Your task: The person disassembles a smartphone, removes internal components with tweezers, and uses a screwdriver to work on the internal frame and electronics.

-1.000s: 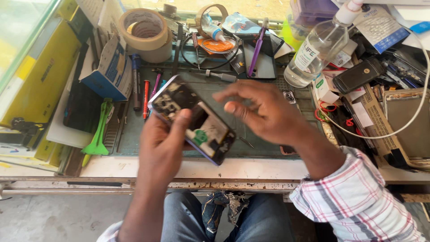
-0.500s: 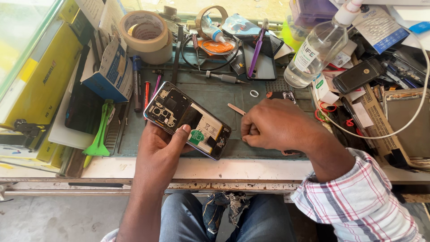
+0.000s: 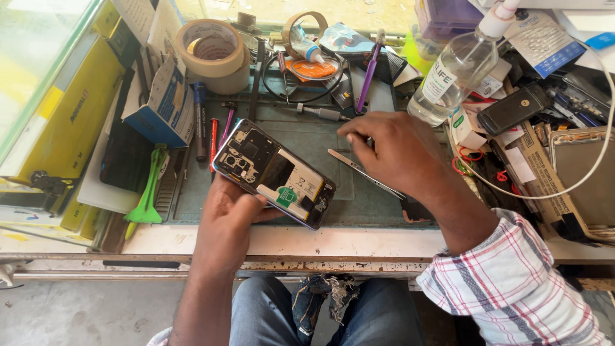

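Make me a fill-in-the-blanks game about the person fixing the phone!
1. The left hand holds an opened ____ with its back cover off.
2. The right hand grips thin metal ____.
3. The plastic prying tool left of the mat is coloured ____.
4. The sleeve on the right arm has a ____ pattern.

Missing words: phone; tweezers; green; checked

Worn wooden workbench (image 3: 359, 242), pale chipped front edge. Grey concrete floor (image 3: 83, 314) beneath. Glass pane (image 3: 32, 57) at left. Bright daylight from above.
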